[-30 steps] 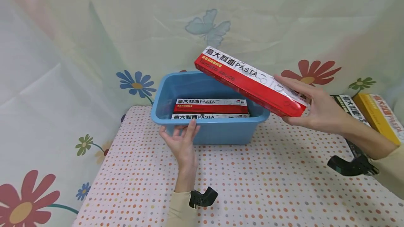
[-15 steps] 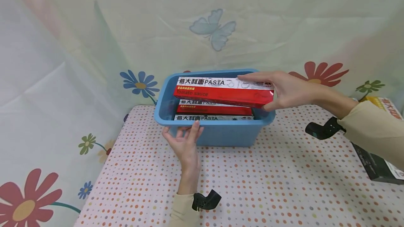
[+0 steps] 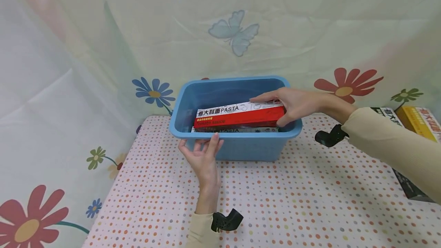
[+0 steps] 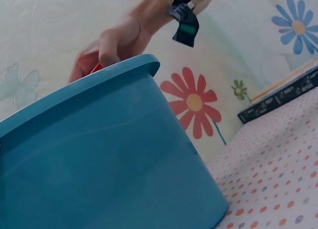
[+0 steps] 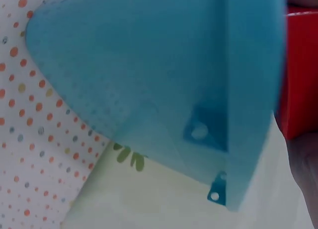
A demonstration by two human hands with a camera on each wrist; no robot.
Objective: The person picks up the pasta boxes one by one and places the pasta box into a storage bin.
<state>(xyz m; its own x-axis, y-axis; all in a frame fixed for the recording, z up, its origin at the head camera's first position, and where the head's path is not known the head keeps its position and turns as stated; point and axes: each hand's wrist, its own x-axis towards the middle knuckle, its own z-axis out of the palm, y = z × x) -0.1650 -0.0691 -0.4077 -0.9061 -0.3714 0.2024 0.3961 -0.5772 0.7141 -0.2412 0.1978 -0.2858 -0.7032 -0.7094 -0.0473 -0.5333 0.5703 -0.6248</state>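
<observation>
Presently, the right hand (image 3: 294,104) grips the right end of a red pasta box (image 3: 237,119), thumb in front and fingers over the top. The box is inside the blue tub (image 3: 248,147), slightly slanted, above another pasta box (image 3: 236,129) by the front wall; whether the two touch, I cannot tell from here. The left hand (image 3: 203,163) holds the tub's front rim with bent fingers. In my opinion, the grip at one end only is the weak point: the red box could turn in the fingers and come to lie crooked over the lower one. The right thumb could also be caught between box and wall. If the left hand pulls too strongly, the tub could slide on the table (image 3: 268,202).
</observation>
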